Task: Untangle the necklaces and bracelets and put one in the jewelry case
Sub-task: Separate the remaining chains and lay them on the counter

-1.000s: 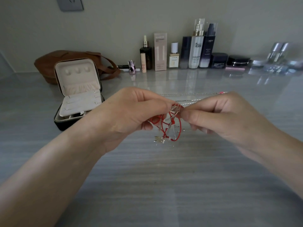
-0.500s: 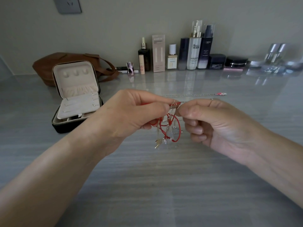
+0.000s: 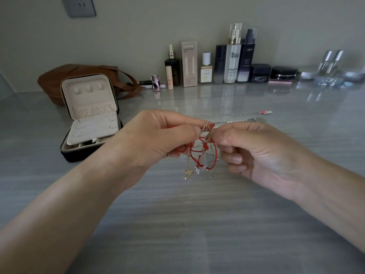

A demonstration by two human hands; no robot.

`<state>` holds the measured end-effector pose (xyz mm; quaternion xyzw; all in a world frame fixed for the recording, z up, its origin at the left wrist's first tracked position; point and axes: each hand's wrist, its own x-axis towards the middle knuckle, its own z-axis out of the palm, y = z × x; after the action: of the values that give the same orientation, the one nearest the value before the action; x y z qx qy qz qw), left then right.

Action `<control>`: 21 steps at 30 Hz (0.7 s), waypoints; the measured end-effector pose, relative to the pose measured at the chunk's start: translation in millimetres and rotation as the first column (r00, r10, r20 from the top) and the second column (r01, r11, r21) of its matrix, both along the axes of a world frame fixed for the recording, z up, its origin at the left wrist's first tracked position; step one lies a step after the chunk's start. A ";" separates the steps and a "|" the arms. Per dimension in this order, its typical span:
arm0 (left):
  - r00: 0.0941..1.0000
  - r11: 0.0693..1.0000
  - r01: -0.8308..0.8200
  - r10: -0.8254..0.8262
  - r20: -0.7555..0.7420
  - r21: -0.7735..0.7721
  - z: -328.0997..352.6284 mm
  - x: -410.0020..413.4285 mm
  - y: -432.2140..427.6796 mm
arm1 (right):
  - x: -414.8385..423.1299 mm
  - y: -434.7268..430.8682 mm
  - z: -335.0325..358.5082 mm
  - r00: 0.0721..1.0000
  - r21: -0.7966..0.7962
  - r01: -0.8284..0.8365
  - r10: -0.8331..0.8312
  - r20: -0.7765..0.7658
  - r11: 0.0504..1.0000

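Both hands meet above the table [image 3: 177, 224] in the single head view. Left hand [image 3: 158, 139] has its thumb and forefinger pinched on the top of the tangle [image 3: 199, 153], with the other fingers curled under it and red cord showing below them. Right hand [image 3: 262, 153] pinches the same knot from the other side, fingertip almost against fingertip, its three lower fingers folded into the palm.

The tangle hangs between and just below the two pinches, clear of the table. It is made of red cord loops and thin silver chain; how many separate pieces are wound together cannot be told. One gold charm [image 3: 188, 173] dangles at its lowest point, with small silver bits beside it.

Just beyond the hands, two silver chains lie on the table: the farther chain [image 3: 227, 115] ends in a pink tag, and the nearer chain [image 3: 237, 121] runs in toward the right hand's fingertips.

One jewelry case [image 3: 88, 115] stands open to the left of the left hand, near it, lid upright, with no necklace or bracelet visible inside. One brown bag [image 3: 59, 80] sits behind the case. Far beyond both hands, a row of cosmetics [image 3: 233, 62] lines the wall, including three tall bottles and two dark jars.
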<state>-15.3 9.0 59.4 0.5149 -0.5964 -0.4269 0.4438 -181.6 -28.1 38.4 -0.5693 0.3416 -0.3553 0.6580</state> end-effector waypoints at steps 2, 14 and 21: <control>1.000 1.000 -0.023 0.022 0.014 0.003 -0.4 0.6 -0.8 | -0.3 -0.3 1.4 1.000 0.005 -0.002 0.002 0.004 1.000; 0.985 0.998 -0.065 0.064 0.159 0.002 -2.5 1.4 -2.6 | -4.7 -6.0 3.7 0.985 0.167 0.065 -0.090 0.149 0.984; 0.979 0.998 -0.057 0.051 0.197 0.025 -1.9 0.8 -2.4 | -6.7 -5.0 6.8 0.981 0.137 0.079 -0.102 0.167 0.987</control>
<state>-14.5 6.6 57.5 0.5773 -0.6166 -0.3706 0.3863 -188.3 -33.1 45.2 -0.4761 0.3309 -0.4101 0.7040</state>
